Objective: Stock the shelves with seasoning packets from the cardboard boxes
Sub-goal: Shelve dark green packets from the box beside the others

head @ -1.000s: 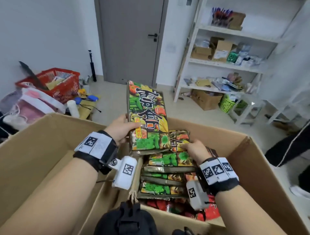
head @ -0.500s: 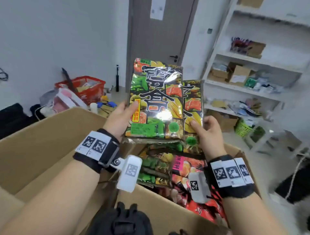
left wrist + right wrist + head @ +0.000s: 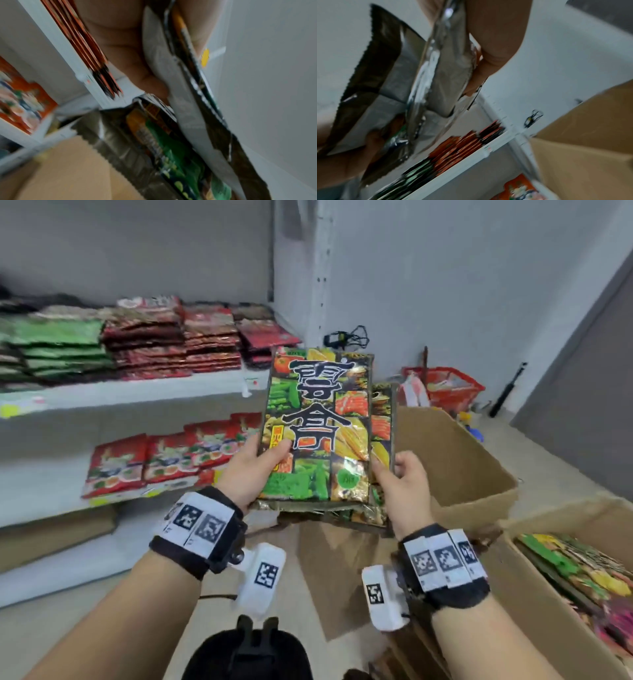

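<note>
Hands: left hand and right hand both grip a stack of glossy green-and-yellow seasoning packets, upright at chest height.
Change: brown cardboard boxes earlier lay beneath; white metal shelves now ahead.
Wrist views: silver packet backs.

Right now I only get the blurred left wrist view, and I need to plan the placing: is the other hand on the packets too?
Observer: Yes. In the head view the right hand grips the right edge of the held packets, and the left hand grips the left edge.
Operator: Where are green ones already stocked?
Observer: On the upper shelf. The green packets are stacked at its left, with red stacks beside them.
Operator: Any stock left to fetch?
Observer: Yes, the open cardboard box at lower right holds more packets.
</note>
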